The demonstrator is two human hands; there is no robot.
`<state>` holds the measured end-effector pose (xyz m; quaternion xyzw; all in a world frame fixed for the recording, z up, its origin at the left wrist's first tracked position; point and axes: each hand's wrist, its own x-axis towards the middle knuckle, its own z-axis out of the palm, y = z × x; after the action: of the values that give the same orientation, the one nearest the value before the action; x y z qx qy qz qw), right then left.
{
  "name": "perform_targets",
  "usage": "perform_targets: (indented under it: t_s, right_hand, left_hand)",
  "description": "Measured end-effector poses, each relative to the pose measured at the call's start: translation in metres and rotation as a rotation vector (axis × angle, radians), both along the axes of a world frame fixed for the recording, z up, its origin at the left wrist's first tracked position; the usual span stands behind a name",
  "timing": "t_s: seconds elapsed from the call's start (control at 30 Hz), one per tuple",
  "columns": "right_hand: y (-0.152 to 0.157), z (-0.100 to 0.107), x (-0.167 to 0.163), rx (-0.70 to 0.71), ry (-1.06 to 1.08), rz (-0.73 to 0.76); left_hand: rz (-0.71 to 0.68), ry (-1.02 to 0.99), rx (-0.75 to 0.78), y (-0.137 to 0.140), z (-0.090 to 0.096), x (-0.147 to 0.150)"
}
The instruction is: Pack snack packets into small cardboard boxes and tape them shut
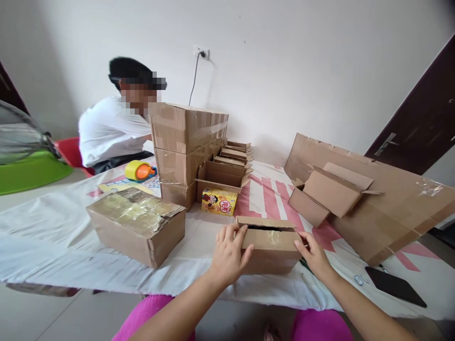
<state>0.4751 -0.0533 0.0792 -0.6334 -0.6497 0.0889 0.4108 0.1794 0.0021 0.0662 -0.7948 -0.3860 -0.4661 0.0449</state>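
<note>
A small cardboard box [272,255] lies in front of me at the table's near edge. Its top flaps stand slightly apart, leaving a dark gap between them; a bit of clear tape shows on the front flap. My left hand [230,253] grips the box's left end, fingers over the top corner and thumb along the front. At the right end, my right hand [313,251] holds the other corner with bent fingers. What is inside the box cannot be made out. Just behind it stands a yellow printed carton [219,201], leaning near an open cardboard box [223,175].
A taped box [135,218] sits at left, beside stacked cartons [174,166]. Behind them a person [110,128] in white sits near a tape dispenser [138,170]. Rightward are an open box [332,192], a large cardboard sheet [387,203] and a black flat object [395,285].
</note>
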Motion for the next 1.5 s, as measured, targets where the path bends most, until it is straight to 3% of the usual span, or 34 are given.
perform_targets:
  t_s: [0.13,0.33,0.5,0.7,0.97,1.5]
  right_hand:
    - [-0.016,0.000,-0.020,0.008,0.078,-0.009]
    - [-0.033,0.005,-0.022,-0.005,-0.001,-0.066]
    - [-0.033,0.009,-0.022,0.153,-0.193,-0.100]
    - [-0.032,0.034,-0.044,0.349,-0.482,0.068]
    - [-0.012,0.059,-0.084,0.256,-0.557,0.287]
    - [-0.001,0.064,-0.089,0.144,-0.443,0.277]
  left_hand:
    - [0.067,0.076,0.019,-0.008,0.008,-0.002]
    - [-0.043,0.154,0.056,-0.020,0.014,0.001]
    - [-0.118,0.116,0.074,-0.021,0.015,0.001]
    - [-0.148,0.100,0.097,-0.017,0.014,0.002]
    - [-0.163,0.083,0.126,-0.014,0.012,0.002]
    - [-0.181,0.066,0.163,-0.013,0.010,0.001]
